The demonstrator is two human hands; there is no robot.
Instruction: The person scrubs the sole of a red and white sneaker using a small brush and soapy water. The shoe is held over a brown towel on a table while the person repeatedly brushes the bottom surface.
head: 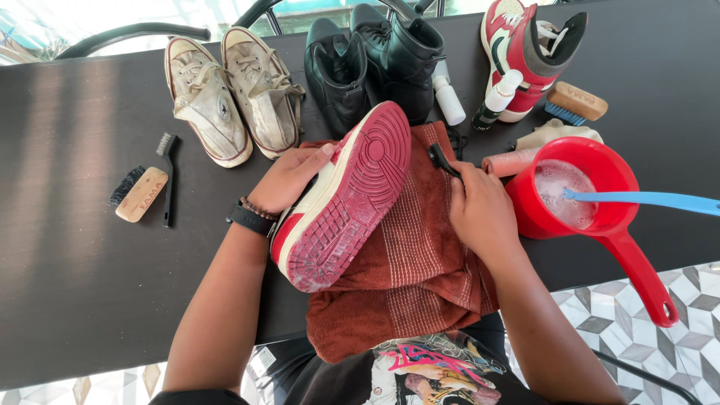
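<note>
Hands over towel (pixel 409 262) at table (pixel 75 285) edge. My left hand (pixel 289 180) curls round sneaker (pixel 345 199) side, fingers clamped on upper, sole up and tilted. My right hand (pixel 480 210) pinches black brush (pixel 442 160) by its handle, bristles hidden. Sneaker rests on towel: red sole, white midsole, grime in tread. Red dipper (pixel 592 199) of suds just right; boots (pixel 379 64) and canvas shoes (pixel 232 94) behind.
</note>
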